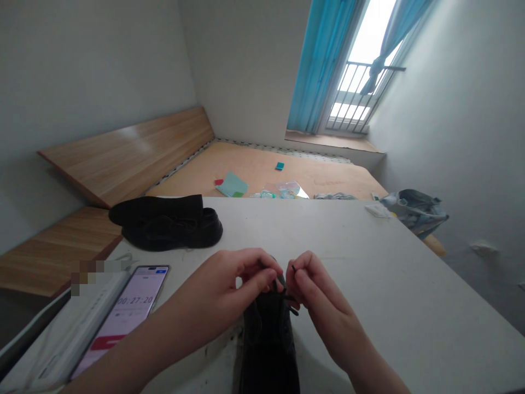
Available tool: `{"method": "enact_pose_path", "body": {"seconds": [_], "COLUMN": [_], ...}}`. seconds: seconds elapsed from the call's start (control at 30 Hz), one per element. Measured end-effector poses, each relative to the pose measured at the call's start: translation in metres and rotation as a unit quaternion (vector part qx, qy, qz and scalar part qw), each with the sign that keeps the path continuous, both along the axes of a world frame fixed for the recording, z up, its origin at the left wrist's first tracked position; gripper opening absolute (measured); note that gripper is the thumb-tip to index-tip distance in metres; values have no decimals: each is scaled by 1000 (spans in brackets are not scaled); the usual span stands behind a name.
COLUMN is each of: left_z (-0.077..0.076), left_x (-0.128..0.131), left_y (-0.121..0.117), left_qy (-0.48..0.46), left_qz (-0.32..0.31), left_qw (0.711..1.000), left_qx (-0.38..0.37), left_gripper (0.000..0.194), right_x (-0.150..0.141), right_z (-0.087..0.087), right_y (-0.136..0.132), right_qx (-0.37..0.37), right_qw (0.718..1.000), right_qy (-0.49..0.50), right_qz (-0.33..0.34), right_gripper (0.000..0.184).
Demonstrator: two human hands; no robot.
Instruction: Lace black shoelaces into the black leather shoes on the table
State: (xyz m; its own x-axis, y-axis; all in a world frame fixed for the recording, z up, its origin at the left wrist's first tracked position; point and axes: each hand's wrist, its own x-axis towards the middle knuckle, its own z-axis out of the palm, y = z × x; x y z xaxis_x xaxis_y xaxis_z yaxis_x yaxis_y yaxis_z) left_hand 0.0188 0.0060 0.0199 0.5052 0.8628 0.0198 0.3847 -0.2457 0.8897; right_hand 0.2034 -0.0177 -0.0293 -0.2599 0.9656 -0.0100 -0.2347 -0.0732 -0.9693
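Note:
A black lace-up shoe (270, 345) stands on the white table right in front of me, its toe partly hidden behind my fingers. My left hand (241, 279) is closed over the lacing, thumb and fingers pinching a black shoelace. On the other side, my right hand (311, 290) pinches another part of the same lace between thumb and forefinger; a dark tip pokes out above the thumb. A short loop or end of shoelace (292, 311) hangs below the right fingers at the shoe's side.
More black footwear (172, 224) lies at the table's back left. A phone (131, 306) showing a timer rests beside a white box (82, 328) at the left. Beyond the white table (389, 295) is a bed (254, 158) with small packets. A bag (422, 208) stands at the far right.

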Motion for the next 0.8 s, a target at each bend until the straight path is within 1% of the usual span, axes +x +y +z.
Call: {"method": "enact_pose_path", "body": {"seconds": [0.1, 0.2, 0.23, 0.3, 0.37, 0.43, 0.5, 0.57, 0.63, 0.7, 0.8], "left_z": [-3, -3, -3, -3, -2, -2, -3, -4, -6, -9, -11], "left_x": [0, 0, 1, 2, 4, 6, 7, 7, 7, 6, 6], "left_y": [-1, -3, -4, -6, -8, -9, -10, -10, -10, -9, -8], "left_qy": [-12, 18, 31, 44, 34, 14, 1, -5, -6, 4, 24], "left_qz": [11, 17, 10, -13, -42, -66, -83, -97, -105, -109, -119], "left_qw": [999, 994, 993, 994, 997, 998, 996, 993, 992, 993, 992], "left_qx": [51, 106, 112, 100, 61, 8, -39, -69, -73, -55, -37], "left_gripper": [29, 35, 37, 41, 42, 43, 44, 45, 46, 46, 45], "right_x": [-3, -7, -8, -9, -11, -12, -13, -13, -13, -12, -11], "right_z": [-4, -4, -3, -2, -1, 0, -1, -1, -2, -3, -5], "right_y": [1, 1, 1, 0, -2, -3, -3, -2, -1, 0, 0], "right_qx": [20, 8, 3, -5, -21, -53, -90, -123, -147, -162, -164], "right_qw": [999, 997, 996, 995, 994, 991, 983, 970, 957, 947, 943], "right_qy": [30, 60, 67, 79, 96, 122, 155, 194, 230, 251, 251], "right_qz": [-30, -54, -65, -67, -40, 1, 37, 73, 100, 115, 141], "right_gripper": [28, 20, 18, 17, 18, 20, 22, 23, 23, 22, 21]}}
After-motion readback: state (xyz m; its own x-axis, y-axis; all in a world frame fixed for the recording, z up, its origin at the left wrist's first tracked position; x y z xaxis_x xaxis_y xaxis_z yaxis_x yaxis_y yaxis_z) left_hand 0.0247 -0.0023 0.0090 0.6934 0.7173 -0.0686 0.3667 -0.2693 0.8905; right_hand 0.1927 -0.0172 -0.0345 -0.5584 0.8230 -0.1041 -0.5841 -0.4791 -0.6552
